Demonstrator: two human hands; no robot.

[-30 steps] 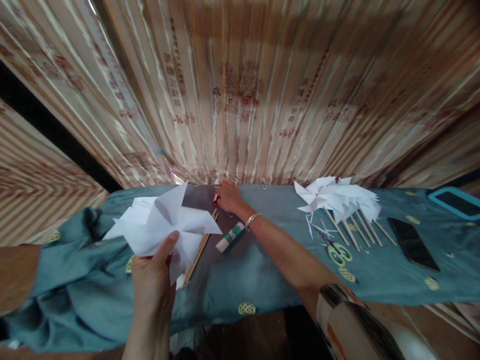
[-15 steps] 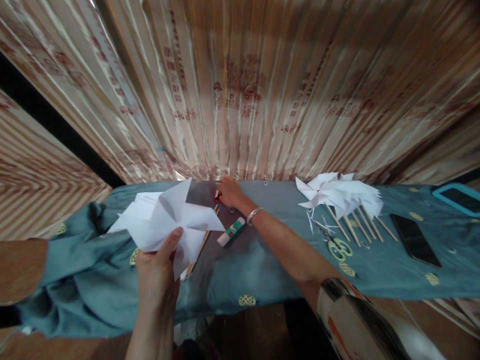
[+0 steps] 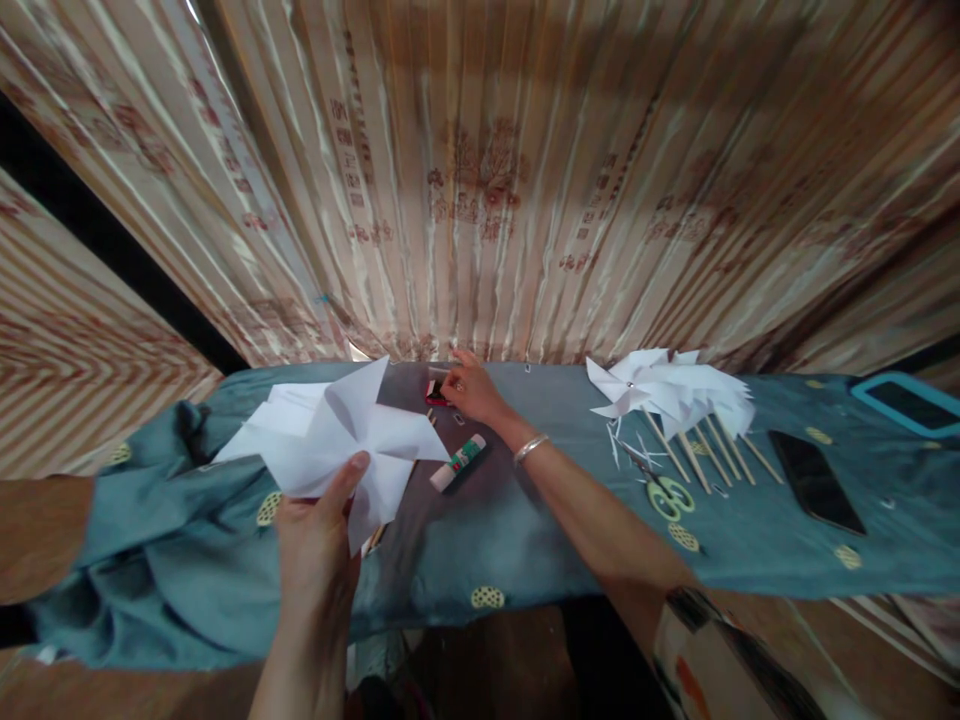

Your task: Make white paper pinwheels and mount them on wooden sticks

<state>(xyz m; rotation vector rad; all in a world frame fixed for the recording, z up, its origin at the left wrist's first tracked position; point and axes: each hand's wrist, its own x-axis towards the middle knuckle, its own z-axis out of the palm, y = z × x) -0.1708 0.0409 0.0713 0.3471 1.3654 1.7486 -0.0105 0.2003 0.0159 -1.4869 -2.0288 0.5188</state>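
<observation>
My left hand (image 3: 322,525) is closed on a white paper pinwheel (image 3: 365,438), its thumb pressing near the centre. Beyond it on the cloth lie more white paper pieces (image 3: 289,408). My right hand (image 3: 474,390), a bracelet at its wrist, is at the small red box (image 3: 435,393) near the table's far edge. Thumb and forefinger are pinched together there; whatever is between them is too small to make out. Just in front lies a glue stick (image 3: 457,463). Wooden sticks (image 3: 377,535) are partly hidden under the pinwheel.
Finished pinwheels on sticks (image 3: 671,390) lie overlapped at the right. Close by are green-handled scissors (image 3: 667,496) and thin paper scraps (image 3: 628,447). Farther right rest a black phone (image 3: 816,482) and a blue-framed device (image 3: 907,402). A pleated curtain (image 3: 480,200) hangs behind the table.
My right hand has shifted slightly right off the red box, uncovering more of it, and its fingers now look pinched. My left hand keeps hold of the pinwheel.
</observation>
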